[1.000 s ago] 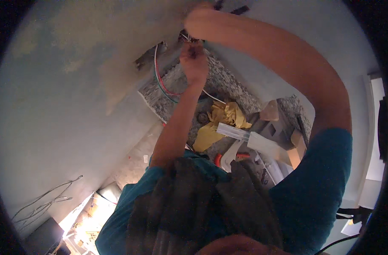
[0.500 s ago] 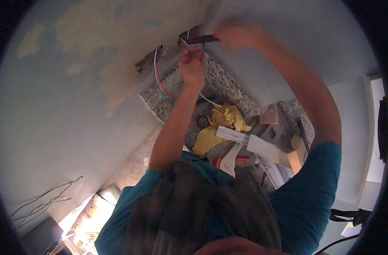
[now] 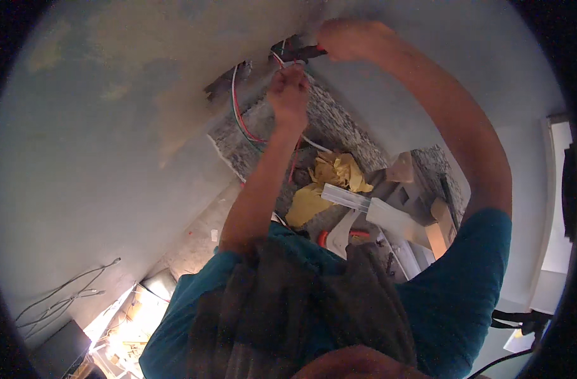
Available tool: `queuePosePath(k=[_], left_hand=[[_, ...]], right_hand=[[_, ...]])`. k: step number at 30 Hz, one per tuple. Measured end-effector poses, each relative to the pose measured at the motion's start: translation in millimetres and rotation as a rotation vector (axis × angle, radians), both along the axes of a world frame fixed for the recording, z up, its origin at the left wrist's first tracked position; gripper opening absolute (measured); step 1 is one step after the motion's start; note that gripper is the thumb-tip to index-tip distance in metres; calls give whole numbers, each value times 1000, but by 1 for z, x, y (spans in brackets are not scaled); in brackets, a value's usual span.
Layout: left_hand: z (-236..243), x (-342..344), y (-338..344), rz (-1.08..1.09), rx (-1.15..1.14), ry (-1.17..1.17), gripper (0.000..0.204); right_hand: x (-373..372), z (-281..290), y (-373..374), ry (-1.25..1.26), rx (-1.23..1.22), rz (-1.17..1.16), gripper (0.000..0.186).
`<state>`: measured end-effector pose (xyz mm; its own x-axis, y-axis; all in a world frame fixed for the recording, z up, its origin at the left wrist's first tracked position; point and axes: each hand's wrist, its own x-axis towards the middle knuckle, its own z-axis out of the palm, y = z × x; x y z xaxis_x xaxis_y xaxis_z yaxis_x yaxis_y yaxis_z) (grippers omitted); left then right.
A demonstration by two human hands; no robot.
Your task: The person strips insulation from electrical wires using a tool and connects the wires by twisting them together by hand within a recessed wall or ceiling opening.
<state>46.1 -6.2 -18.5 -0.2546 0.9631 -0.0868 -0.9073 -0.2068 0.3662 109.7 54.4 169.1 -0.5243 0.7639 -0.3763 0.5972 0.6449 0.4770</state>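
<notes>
My left hand (image 3: 288, 95) is raised to the wall opening (image 3: 291, 47), its fingertips pinched around thin wires (image 3: 278, 59) that come out of it. My right hand (image 3: 351, 41) is closed on a dark red-handled tool (image 3: 312, 52). The tool's dark end points left, reaching the wires just above my left fingers; its exact kind is too blurred to tell. From a second rough hole (image 3: 225, 81) in the wall, a loop of red, white and green wires (image 3: 238, 117) hangs down behind my left forearm.
Below lies a speckled stone counter (image 3: 231, 142). On it are crumpled yellow paper (image 3: 342, 174), a clear plastic strip (image 3: 344, 197), a white box-like piece (image 3: 392, 221) and a red-and-white tool (image 3: 342, 235). Grey cables (image 3: 67, 303) hang from the left wall.
My right hand has moved slightly up, and the tool now slants more downward to the left. A red wire shows below my left wrist. My left hand stays near the opening.
</notes>
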Motion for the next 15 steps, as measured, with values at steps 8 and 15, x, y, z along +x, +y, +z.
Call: queuePosePath(k=[8,15], left_hand=[[-14,2,9,-13,31,114,7],[-22,-1,12,-20,62,127,6]], right_hand=[[3,-8,10,-16,-8,-70,18],[-13,16,-17,43,-123,-447,18]])
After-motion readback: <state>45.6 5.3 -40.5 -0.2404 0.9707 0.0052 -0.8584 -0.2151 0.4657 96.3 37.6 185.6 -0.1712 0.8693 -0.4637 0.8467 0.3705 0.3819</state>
